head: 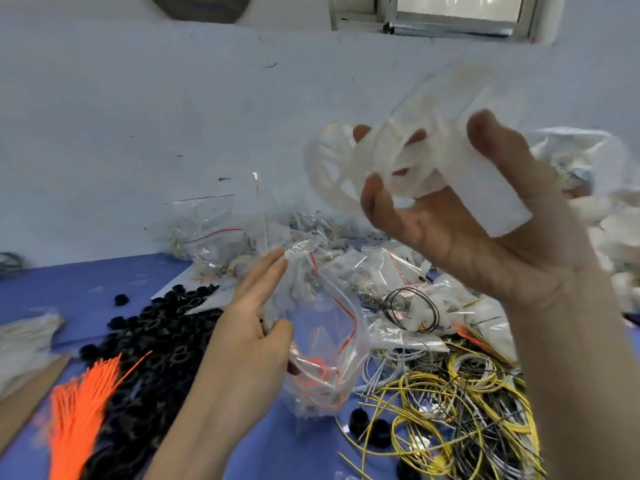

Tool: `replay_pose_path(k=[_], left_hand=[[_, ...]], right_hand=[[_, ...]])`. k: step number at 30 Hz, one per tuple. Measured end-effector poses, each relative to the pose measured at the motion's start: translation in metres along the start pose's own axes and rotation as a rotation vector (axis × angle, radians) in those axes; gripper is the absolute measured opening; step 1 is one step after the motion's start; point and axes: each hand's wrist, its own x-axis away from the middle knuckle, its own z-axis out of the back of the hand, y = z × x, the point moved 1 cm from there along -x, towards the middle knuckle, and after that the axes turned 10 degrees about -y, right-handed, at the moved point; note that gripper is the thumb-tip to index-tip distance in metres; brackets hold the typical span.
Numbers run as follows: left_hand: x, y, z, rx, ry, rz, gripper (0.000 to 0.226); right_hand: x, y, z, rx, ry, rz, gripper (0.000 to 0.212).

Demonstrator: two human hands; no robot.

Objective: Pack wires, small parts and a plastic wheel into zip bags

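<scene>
The plastic wheel is white and half transparent, with a thin round rim and flat spokes, and it is blurred; it is raised high above the blue table, in front of the pale wall. The right hand grips it, palm turned to the camera, fingers curled through the spokes and the thumb up behind a white flat piece. Below the wheel and to its left, the left hand holds a clear zip bag with a red seal line, thumb pinching its edge, fingers stretched along the open mouth. Something orange lies inside the bag. Under the wheel there is a heap of filled clear bags. Right of the zip bag lie tangled yellow and white wires; left of it, black ring parts and a bunch of orange ties.
</scene>
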Motion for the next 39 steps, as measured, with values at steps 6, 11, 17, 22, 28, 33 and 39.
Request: replay_pose_path(k=[6, 11, 17, 22, 28, 33, 39], left_hand=[[0.004, 0.008, 0.003, 0.015, 0.0, 0.015, 0.069], [0.011, 0.01, 0.0, 0.11, 0.02, 0.03, 0.057], [0.008, 0.004, 0.006, 0.149, 0.012, 0.005, 0.055], [0.003, -0.008, 0.01, 0.16, -0.006, -0.036, 0.055], [0.0, -0.017, 0.023, 0.1, 0.074, -0.023, 0.064], [0.001, -0.016, 0.026, 0.057, 0.122, -0.008, 0.063], [-0.002, -0.027, 0.04, -0.095, 0.037, -0.022, 0.071]], right_hand=[[-0.01, 0.049, -0.003, -0.034, -0.077, -0.112, 0.035], [-0.012, 0.06, 0.004, 0.057, 0.048, -0.182, 0.03], [0.004, 0.064, 0.011, 0.133, 0.103, -0.172, 0.015], [0.002, 0.075, 0.014, 0.277, 0.197, -0.177, 0.022], [-0.003, 0.079, 0.019, 0.403, 0.271, -0.18, 0.012], [-0.004, 0.088, 0.015, 0.546, 0.35, -0.15, 0.014], [-0.005, 0.12, 0.008, 1.007, 0.527, -0.106, 0.026]])
